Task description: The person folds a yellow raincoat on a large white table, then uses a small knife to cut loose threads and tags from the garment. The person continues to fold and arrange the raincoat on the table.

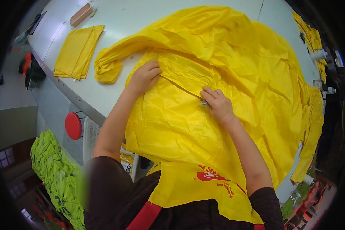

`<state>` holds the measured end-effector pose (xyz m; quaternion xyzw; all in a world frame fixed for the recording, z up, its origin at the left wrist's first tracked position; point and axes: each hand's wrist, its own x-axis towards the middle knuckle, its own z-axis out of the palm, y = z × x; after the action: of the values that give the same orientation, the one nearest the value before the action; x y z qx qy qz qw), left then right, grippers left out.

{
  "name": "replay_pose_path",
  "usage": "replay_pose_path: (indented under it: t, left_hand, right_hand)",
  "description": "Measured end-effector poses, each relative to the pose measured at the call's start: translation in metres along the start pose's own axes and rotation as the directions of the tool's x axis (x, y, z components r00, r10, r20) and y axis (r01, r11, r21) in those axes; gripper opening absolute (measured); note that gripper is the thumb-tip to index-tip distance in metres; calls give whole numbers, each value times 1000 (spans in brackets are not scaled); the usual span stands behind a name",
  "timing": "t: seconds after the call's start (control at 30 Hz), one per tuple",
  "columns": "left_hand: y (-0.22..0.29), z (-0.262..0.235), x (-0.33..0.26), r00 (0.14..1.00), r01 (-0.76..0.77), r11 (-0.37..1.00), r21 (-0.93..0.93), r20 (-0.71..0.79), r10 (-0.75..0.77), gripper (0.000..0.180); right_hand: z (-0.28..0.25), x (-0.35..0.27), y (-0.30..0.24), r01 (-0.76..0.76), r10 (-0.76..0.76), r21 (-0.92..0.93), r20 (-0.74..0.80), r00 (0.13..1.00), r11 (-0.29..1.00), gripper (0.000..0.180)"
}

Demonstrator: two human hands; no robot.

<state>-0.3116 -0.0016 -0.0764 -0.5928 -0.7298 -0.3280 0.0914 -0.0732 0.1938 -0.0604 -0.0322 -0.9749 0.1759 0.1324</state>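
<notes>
A large crumpled yellow plastic garment (226,69) covers most of the white table (115,23) and hangs over its near edge onto my lap. My left hand (144,76) presses on the yellow material near a fold, fingers curled with a bit of fabric under them. My right hand (217,103) lies on the garment along a seam and holds a small metal tool (204,102), only its tip showing; what kind of tool it is I cannot tell.
A folded yellow piece (77,51) lies at the table's far left beside a brown block (81,14). More yellow garments (312,115) hang along the right edge. A red round button (73,125) sits on the table's side. A heap of green material (53,172) lies below left.
</notes>
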Motion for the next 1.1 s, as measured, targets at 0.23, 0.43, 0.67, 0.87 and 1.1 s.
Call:
replay_pose_path:
  t: [0.23, 0.43, 0.67, 0.87, 1.1]
  left_hand:
    - [6, 8, -20, 984, 16, 992, 126, -176, 7, 16]
    - [5, 10, -27, 978, 21, 986, 164, -207, 14, 16]
    - [10, 9, -34, 969, 110, 993, 43, -229, -97, 17]
    - [-11, -41, -39, 749, 418, 869, 265, -641, -165, 37]
    - [-72, -102, -78, 2, 544, -172, -821, 206, -978, 66]
  right_hand:
    - [1, 20, 8, -165, 199, 242, -122, 972, 956, 23]
    - [34, 26, 29, -344, 356, 194, -27, 934, 918, 12]
    - [19, 25, 26, -353, 353, 266, 52, 934, 897, 10]
    - [-13, -17, 5, -499, 638, 777, 168, 752, 384, 8]
    - [-59, -92, -31, -601, 710, 783, 516, 480, -163, 14]
